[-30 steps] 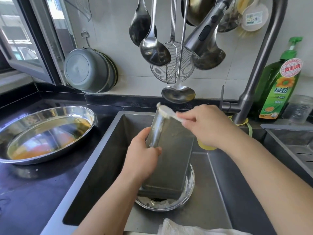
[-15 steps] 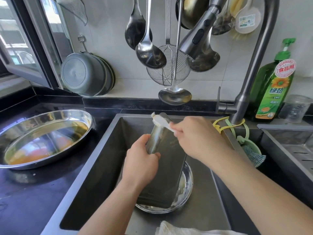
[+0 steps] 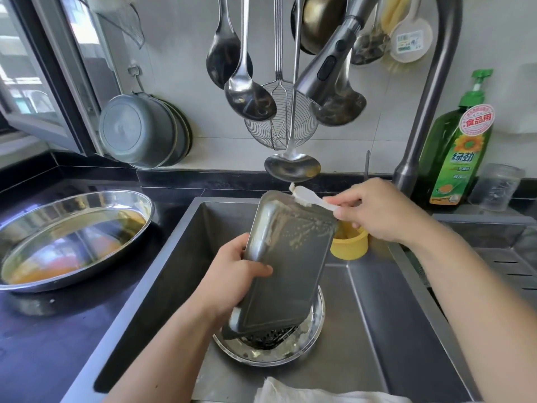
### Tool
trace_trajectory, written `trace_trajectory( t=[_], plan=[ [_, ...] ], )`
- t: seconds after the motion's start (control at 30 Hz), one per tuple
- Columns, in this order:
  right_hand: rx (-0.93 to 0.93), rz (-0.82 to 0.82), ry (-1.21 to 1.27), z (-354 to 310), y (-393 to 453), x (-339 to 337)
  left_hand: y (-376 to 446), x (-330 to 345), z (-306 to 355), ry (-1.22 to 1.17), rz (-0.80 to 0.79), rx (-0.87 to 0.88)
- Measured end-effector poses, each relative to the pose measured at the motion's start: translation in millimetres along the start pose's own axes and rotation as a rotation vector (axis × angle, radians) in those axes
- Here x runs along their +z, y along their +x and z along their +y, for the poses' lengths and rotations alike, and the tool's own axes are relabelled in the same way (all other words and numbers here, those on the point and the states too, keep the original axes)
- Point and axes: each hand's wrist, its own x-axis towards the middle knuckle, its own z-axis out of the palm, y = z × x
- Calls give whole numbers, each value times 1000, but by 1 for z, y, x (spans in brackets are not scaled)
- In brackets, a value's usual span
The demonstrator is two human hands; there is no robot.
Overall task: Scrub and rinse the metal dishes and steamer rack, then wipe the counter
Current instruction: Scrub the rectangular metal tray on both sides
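Note:
My left hand (image 3: 235,282) grips the left rim of a rectangular metal tray (image 3: 287,266), held tilted over the sink (image 3: 377,324). Pale residue streaks the tray's upper part. My right hand (image 3: 374,210) pinches the handle of a small white spatula (image 3: 308,197), whose blade touches the tray's top edge. The tray's lower end rests in a round metal dish (image 3: 290,349) on the sink floor, above a dark perforated strainer (image 3: 267,337). A large oval metal dish (image 3: 69,237) with orange liquid sits on the black counter (image 3: 43,344) to the left.
Ladles and a wire skimmer (image 3: 282,120) hang over the sink, beside the faucet spray head (image 3: 328,62). A green detergent bottle (image 3: 462,152) and a clear jar (image 3: 497,187) stand at right. A yellow cup (image 3: 348,244) sits behind the tray. A white cloth (image 3: 305,394) lies on the front edge.
The tray has turned, so its soiled inner face now shows. My right hand with the spatula has shifted right along the top edge. The view has moved closer.

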Motion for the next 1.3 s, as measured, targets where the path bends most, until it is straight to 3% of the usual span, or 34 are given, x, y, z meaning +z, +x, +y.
trace_trajectory(
  t=[0.3, 0.47, 0.63, 0.87, 1.07, 1.3],
  plan=[
    [-261, -52, 21, -10, 1, 35, 0, 6, 1, -103, 44, 91],
    [-126, -21, -121, 8, 1, 7, 5, 3, -1, -181, 79, 133],
    [-403, -25, -111, -44, -8, 45, 6, 14, -4, -103, 14, 153],
    [-135, -19, -262, 8, 0, 4, 6, 5, 1, -261, 102, 136],
    [-331, 5, -156, -34, -5, 37, 3, 11, 0, -222, 39, 149],
    [-37, -23, -186, 30, -4, -17, 2, 0, 5, -327, 83, 152]
  ],
)
